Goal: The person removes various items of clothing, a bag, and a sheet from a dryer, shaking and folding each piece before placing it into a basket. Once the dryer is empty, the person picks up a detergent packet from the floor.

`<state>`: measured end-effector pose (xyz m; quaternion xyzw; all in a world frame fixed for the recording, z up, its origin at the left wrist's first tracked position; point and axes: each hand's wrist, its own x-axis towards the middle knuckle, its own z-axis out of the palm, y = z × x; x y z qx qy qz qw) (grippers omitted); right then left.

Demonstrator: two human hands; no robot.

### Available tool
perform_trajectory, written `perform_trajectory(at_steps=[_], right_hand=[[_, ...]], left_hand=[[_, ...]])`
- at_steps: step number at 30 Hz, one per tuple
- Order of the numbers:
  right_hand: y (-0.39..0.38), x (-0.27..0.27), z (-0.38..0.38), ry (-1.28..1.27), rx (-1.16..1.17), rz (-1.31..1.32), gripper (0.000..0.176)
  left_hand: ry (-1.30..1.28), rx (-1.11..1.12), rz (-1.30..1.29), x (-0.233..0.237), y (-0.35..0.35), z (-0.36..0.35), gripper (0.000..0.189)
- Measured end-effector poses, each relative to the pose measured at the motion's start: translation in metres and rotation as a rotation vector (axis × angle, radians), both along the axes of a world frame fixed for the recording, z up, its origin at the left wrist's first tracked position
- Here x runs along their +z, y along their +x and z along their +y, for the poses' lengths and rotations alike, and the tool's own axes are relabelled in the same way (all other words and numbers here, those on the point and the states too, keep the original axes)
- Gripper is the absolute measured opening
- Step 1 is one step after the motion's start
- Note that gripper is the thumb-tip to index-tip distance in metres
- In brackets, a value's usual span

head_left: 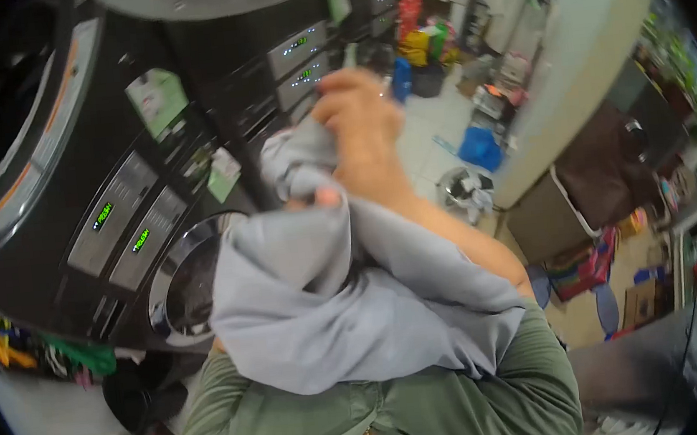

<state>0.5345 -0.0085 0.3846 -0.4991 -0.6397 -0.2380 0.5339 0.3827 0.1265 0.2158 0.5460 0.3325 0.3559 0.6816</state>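
A plain grey cloth [317, 329] hangs in loose folds in front of my chest, its upper end gathered into a twisted bunch. My right hand [362, 124] is raised at the top of that bunch, fingers curled closed on the fabric and a little smeared by motion. Most of my left hand [327, 197] is hidden under the cloth; only a fingertip shows beside the twist, pressed against the fabric. The cloth also covers most of my left arm and part of my right forearm.
Dark stacked laundry machines with lit control panels [105, 216] line the left, with one round door [191, 283] near the cloth. A wall column [576, 53] stands at right. Beyond lie a blue bag [480, 148], a metal basin [450, 181] and a brown-covered piece of furniture [603, 163].
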Motion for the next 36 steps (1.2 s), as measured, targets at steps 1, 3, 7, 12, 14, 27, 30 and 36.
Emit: perform_trajectory(at_steps=[1, 3, 7, 12, 14, 27, 30, 36], right_hand=[[-0.003, 0.011, 0.001, 0.094, 0.033, 0.021, 0.045], [0.016, 0.032, -0.01, 0.169, -0.014, -0.201, 0.053], [-0.015, 0.013, -0.032, -0.62, 0.625, -0.432, 0.064], [0.005, -0.052, -0.034, -1.781, 0.659, -0.364, 0.088], [0.052, -0.041, -0.045, -1.78, 0.576, -0.348, 0.086], [0.17, 0.07, -0.096, -0.732, 0.305, 0.378, 0.058], [0.199, 0.057, -0.049, -1.226, -0.68, -0.312, 0.041], [0.15, 0.026, 0.011, -0.863, 0.153, 1.097, 0.028]], left_hand=[[-0.038, 0.04, -0.051, 0.003, 0.011, -0.004, 0.03], [-0.017, 0.182, -0.152, 0.026, 0.028, 0.007, 0.032], [0.258, 0.489, -0.277, 0.112, 0.032, 0.038, 0.037], [0.92, 0.653, -0.222, 0.175, -0.024, 0.099, 0.046], [0.949, 0.726, -0.109, 0.163, -0.067, 0.153, 0.043], [0.843, -0.537, 0.333, 0.18, -0.142, 0.15, 0.069], [0.665, -0.151, 0.447, 0.156, -0.071, 0.151, 0.038], [0.492, 0.197, 0.376, 0.124, 0.034, 0.146, 0.031]])
